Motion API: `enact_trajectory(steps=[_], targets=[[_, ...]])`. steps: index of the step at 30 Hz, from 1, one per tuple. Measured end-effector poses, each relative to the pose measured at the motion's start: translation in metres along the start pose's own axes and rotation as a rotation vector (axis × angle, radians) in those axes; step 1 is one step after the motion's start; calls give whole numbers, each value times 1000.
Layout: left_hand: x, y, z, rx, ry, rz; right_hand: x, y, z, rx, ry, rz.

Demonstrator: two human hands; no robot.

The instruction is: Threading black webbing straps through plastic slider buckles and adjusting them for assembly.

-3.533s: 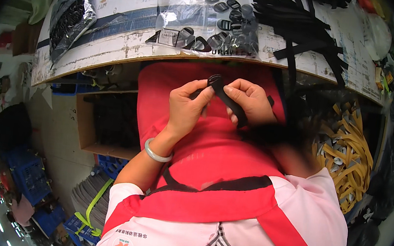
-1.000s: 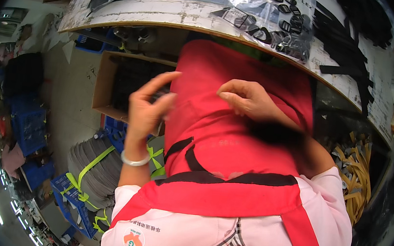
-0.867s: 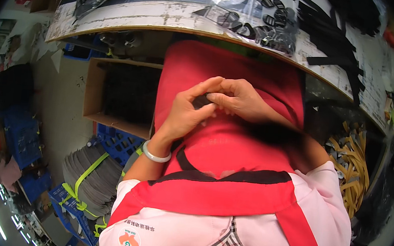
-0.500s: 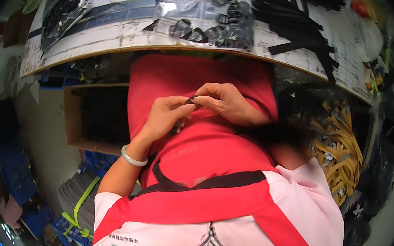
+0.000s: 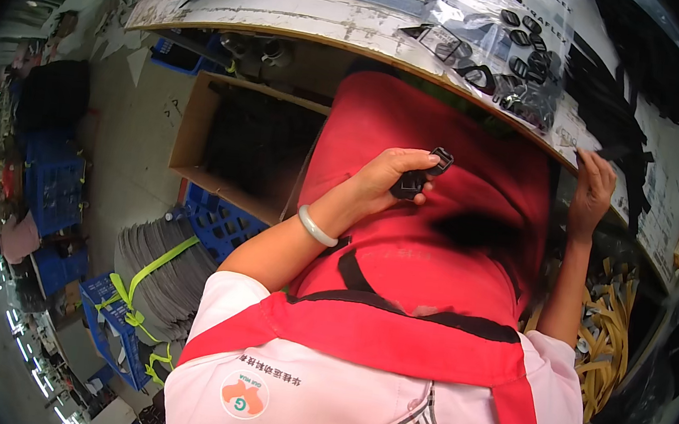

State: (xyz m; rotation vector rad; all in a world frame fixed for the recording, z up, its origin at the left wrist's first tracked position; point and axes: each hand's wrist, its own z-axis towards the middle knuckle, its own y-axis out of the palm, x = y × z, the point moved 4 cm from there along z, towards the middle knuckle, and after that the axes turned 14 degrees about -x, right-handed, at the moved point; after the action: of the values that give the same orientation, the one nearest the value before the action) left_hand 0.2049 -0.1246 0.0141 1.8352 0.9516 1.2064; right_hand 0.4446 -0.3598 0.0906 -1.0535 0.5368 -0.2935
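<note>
Over the red apron, my left hand is closed around black plastic buckles. One buckle sticks up under the thumb, and another dark piece shows below it among the fingers. My right hand is stretched out to the table's front edge, its fingers bent and close together beside the black webbing straps. A small dark tip shows at the right fingertips; what it belongs to cannot be made out.
A clear plastic bag of black buckles lies on the white table. Below stand an open cardboard box and a blue crate. Yellow-brown straps are heaped low on the right, grey stacked material on the left.
My hands were together at the apron, fingers on a small black piece. The right hand has since gone right to the table edge; the left keeps the buckles. The view has turned.
</note>
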Motion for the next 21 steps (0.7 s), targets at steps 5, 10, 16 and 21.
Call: enact_trajectory(steps=[5,10,16,21], targets=[[15,12,-19,159,111,319,-122,-48,53,107,-326,145],[19,33,-17,166,279,458,-182,-4,39,-667,255,857],[20,35,-22,181,437,697,-172,62,12,-777,638,1539],[22,39,-17,257,539,918,-173,70,11,-683,687,1734]])
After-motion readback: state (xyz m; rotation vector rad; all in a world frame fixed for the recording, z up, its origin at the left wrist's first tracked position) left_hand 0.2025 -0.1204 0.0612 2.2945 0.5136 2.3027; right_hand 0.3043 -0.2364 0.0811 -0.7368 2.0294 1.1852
